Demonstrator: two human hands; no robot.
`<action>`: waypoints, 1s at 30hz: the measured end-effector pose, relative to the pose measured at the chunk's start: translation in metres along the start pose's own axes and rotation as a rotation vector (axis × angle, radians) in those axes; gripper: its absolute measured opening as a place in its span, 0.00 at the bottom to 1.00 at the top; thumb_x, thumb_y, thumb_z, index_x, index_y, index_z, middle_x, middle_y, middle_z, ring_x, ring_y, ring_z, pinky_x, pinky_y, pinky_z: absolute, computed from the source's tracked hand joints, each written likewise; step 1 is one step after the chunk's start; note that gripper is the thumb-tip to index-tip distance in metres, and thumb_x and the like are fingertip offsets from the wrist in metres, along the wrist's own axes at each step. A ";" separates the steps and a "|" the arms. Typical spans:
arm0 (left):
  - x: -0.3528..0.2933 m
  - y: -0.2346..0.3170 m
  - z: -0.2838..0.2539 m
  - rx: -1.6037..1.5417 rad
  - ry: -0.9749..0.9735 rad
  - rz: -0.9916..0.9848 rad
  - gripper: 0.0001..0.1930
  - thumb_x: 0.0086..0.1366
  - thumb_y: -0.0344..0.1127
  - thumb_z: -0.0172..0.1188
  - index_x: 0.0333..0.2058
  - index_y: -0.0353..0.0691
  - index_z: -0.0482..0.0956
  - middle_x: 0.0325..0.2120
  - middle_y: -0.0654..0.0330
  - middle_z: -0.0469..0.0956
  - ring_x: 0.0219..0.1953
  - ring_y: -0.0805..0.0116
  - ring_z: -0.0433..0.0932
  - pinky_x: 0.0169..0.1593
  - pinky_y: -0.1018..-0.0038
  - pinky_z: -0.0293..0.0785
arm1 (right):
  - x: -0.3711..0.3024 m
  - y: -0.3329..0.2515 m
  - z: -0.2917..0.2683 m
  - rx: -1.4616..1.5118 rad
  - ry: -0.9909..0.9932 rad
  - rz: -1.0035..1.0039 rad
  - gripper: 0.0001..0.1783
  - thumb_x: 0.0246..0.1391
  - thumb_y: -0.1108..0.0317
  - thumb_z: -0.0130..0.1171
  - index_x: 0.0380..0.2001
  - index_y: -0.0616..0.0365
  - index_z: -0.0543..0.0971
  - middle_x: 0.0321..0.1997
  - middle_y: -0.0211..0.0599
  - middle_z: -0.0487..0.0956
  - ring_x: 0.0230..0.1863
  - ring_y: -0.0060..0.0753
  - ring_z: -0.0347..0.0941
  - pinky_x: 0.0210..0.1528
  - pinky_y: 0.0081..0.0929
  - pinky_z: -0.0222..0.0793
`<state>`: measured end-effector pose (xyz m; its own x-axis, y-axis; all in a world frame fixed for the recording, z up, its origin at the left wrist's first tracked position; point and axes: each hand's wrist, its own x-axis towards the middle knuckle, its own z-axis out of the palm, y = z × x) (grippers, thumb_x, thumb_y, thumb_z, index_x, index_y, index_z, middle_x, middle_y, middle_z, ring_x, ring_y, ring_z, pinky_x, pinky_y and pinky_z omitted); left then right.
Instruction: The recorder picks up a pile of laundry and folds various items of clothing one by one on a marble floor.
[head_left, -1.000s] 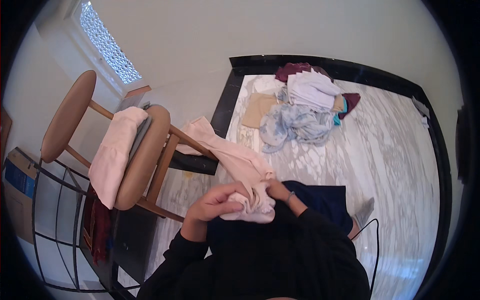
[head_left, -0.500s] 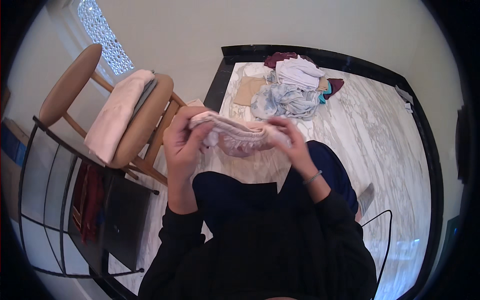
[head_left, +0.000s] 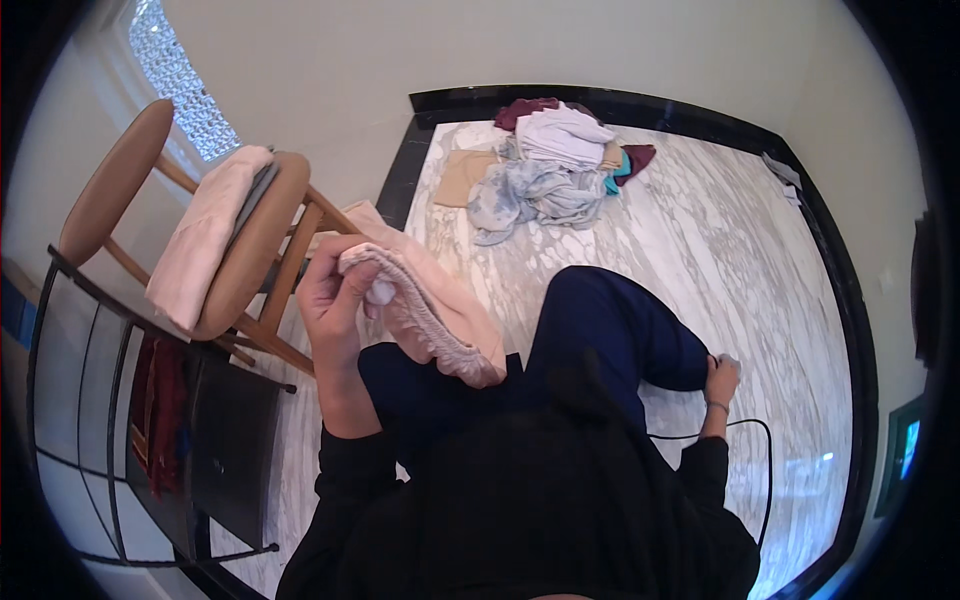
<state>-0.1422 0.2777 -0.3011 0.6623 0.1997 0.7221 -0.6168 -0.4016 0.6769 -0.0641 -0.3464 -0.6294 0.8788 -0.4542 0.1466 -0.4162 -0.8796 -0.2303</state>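
My left hand (head_left: 335, 295) is closed on one end of the gathered elastic waistband of a pale pink garment (head_left: 450, 310). The garment droops to the right over my lap, its ruffled band facing me and its lower end by my thigh. A bit of white material shows under my left fingers; what it is I cannot make out. Out to the right, my right hand (head_left: 721, 382) is down beside my bent leg, at my grey-socked foot. Its fingers are too small and partly hidden to read.
A heap of clothes (head_left: 550, 190) lies on the marble floor (head_left: 690, 260) near the far wall. To the left, a wooden chair (head_left: 255, 240) carries folded pink cloth (head_left: 215, 225). A black metal rack (head_left: 120, 440) stands in front of it. A black cable (head_left: 768, 470) loops at the right.
My right hand has let go of the waistband and moved down to the right, by my foot. The pink garment now hangs from my left hand alone, and the view has shifted slightly.
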 end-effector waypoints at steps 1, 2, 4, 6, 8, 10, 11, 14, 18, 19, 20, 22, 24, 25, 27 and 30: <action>0.001 -0.001 0.004 0.024 0.020 0.042 0.12 0.67 0.32 0.62 0.46 0.33 0.78 0.31 0.67 0.76 0.26 0.79 0.69 0.28 0.80 0.66 | -0.009 0.027 0.010 0.060 0.091 -0.053 0.19 0.55 0.58 0.61 0.47 0.56 0.78 0.47 0.48 0.76 0.49 0.53 0.72 0.53 0.48 0.67; 0.001 0.000 0.009 0.048 0.040 0.082 0.13 0.67 0.32 0.63 0.47 0.32 0.78 0.31 0.66 0.76 0.26 0.79 0.69 0.28 0.80 0.65 | -0.020 0.049 0.016 0.117 0.181 -0.105 0.19 0.56 0.58 0.61 0.47 0.56 0.78 0.46 0.49 0.76 0.48 0.54 0.73 0.53 0.45 0.67; 0.001 0.000 0.019 0.094 0.079 0.157 0.16 0.66 0.33 0.63 0.50 0.31 0.78 0.31 0.66 0.76 0.25 0.78 0.68 0.27 0.80 0.64 | -0.030 0.075 0.023 0.196 0.282 -0.139 0.19 0.58 0.56 0.60 0.46 0.59 0.78 0.42 0.50 0.77 0.44 0.52 0.74 0.50 0.39 0.69; 0.003 -0.001 0.026 -0.018 0.028 0.048 0.14 0.66 0.33 0.63 0.47 0.32 0.78 0.29 0.66 0.75 0.24 0.79 0.66 0.26 0.81 0.62 | -0.030 0.082 0.031 0.338 0.330 0.012 0.19 0.57 0.57 0.61 0.46 0.59 0.79 0.42 0.50 0.77 0.43 0.52 0.75 0.49 0.40 0.70; 0.004 -0.003 0.031 -0.067 -0.029 0.051 0.09 0.67 0.33 0.62 0.42 0.35 0.77 0.26 0.68 0.73 0.21 0.81 0.63 0.23 0.82 0.59 | -0.021 0.087 0.041 0.422 0.332 0.196 0.19 0.56 0.57 0.62 0.45 0.59 0.80 0.41 0.50 0.78 0.42 0.51 0.77 0.48 0.41 0.71; 0.004 -0.006 0.033 -0.104 -0.033 -0.004 0.07 0.67 0.33 0.63 0.39 0.37 0.76 0.26 0.69 0.72 0.21 0.81 0.62 0.23 0.82 0.58 | -0.009 0.097 0.051 0.446 0.308 0.332 0.19 0.56 0.58 0.63 0.45 0.61 0.80 0.41 0.50 0.81 0.41 0.49 0.78 0.46 0.39 0.73; 0.003 -0.007 0.032 -0.115 -0.032 -0.032 0.07 0.67 0.33 0.63 0.38 0.38 0.76 0.25 0.69 0.71 0.21 0.81 0.62 0.23 0.82 0.57 | -0.004 0.105 0.056 0.456 0.307 0.357 0.19 0.56 0.58 0.63 0.44 0.62 0.81 0.40 0.51 0.82 0.41 0.48 0.79 0.46 0.39 0.73; -0.001 -0.008 0.031 -0.065 -0.049 -0.022 0.08 0.67 0.34 0.63 0.39 0.38 0.76 0.26 0.68 0.73 0.22 0.81 0.64 0.23 0.83 0.59 | 0.012 0.130 0.067 0.605 0.195 0.392 0.19 0.56 0.58 0.64 0.43 0.63 0.81 0.40 0.50 0.83 0.41 0.41 0.80 0.45 0.34 0.74; -0.010 -0.005 0.028 -0.085 0.060 -0.163 0.10 0.66 0.35 0.64 0.41 0.37 0.77 0.27 0.66 0.75 0.22 0.80 0.65 0.24 0.83 0.60 | 0.017 0.150 0.077 0.751 0.255 0.282 0.15 0.62 0.61 0.58 0.41 0.64 0.78 0.38 0.42 0.81 0.37 0.30 0.77 0.41 0.28 0.73; -0.011 -0.005 0.028 -0.058 0.036 -0.152 0.11 0.66 0.36 0.64 0.42 0.37 0.77 0.28 0.66 0.75 0.22 0.80 0.65 0.24 0.83 0.60 | 0.014 0.148 0.082 0.841 0.320 0.275 0.14 0.63 0.62 0.57 0.41 0.64 0.77 0.37 0.41 0.80 0.36 0.29 0.76 0.40 0.27 0.72; -0.012 -0.004 0.027 -0.028 0.016 -0.140 0.12 0.65 0.36 0.64 0.43 0.37 0.77 0.28 0.66 0.75 0.22 0.79 0.66 0.23 0.82 0.61 | 0.008 0.146 0.085 0.873 0.359 0.216 0.13 0.66 0.63 0.54 0.41 0.65 0.73 0.35 0.38 0.76 0.34 0.29 0.73 0.38 0.27 0.71; -0.013 -0.002 0.026 -0.008 -0.004 -0.134 0.11 0.65 0.36 0.64 0.42 0.37 0.77 0.29 0.66 0.75 0.22 0.79 0.66 0.23 0.82 0.62 | -0.010 0.132 0.096 0.877 0.347 0.285 0.13 0.65 0.63 0.54 0.41 0.65 0.73 0.36 0.37 0.75 0.36 0.28 0.71 0.40 0.27 0.69; -0.013 -0.001 0.026 -0.032 -0.010 -0.143 0.09 0.66 0.35 0.63 0.41 0.38 0.77 0.29 0.66 0.75 0.23 0.79 0.67 0.24 0.81 0.62 | -0.028 0.111 0.105 1.073 0.358 0.389 0.17 0.64 0.60 0.56 0.42 0.67 0.72 0.41 0.41 0.74 0.42 0.30 0.70 0.47 0.28 0.68; -0.013 0.000 0.026 -0.072 -0.012 -0.169 0.07 0.67 0.34 0.62 0.40 0.38 0.77 0.29 0.66 0.75 0.23 0.78 0.67 0.24 0.81 0.63 | -0.035 0.101 0.108 1.161 0.351 0.414 0.20 0.64 0.57 0.56 0.43 0.67 0.71 0.42 0.42 0.75 0.43 0.31 0.71 0.48 0.28 0.68; -0.013 0.001 0.027 -0.152 -0.015 -0.217 0.04 0.67 0.32 0.61 0.37 0.39 0.77 0.29 0.66 0.75 0.24 0.78 0.67 0.25 0.81 0.63 | -0.043 0.084 0.104 1.070 0.385 0.410 0.22 0.63 0.55 0.58 0.44 0.66 0.71 0.43 0.42 0.75 0.43 0.31 0.72 0.46 0.27 0.69; -0.016 0.003 0.029 -0.116 -0.046 -0.169 0.02 0.68 0.29 0.59 0.37 0.38 0.76 0.29 0.67 0.74 0.24 0.78 0.68 0.24 0.81 0.63 | -0.048 0.061 0.091 1.188 0.444 0.456 0.23 0.61 0.52 0.61 0.41 0.65 0.73 0.39 0.40 0.76 0.39 0.29 0.73 0.42 0.25 0.70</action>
<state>-0.1421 0.2475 -0.3146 0.7779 0.2135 0.5910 -0.5381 -0.2593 0.8020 -0.1099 -0.3652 -0.7380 0.4740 -0.8770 0.0784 0.0023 -0.0879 -0.9961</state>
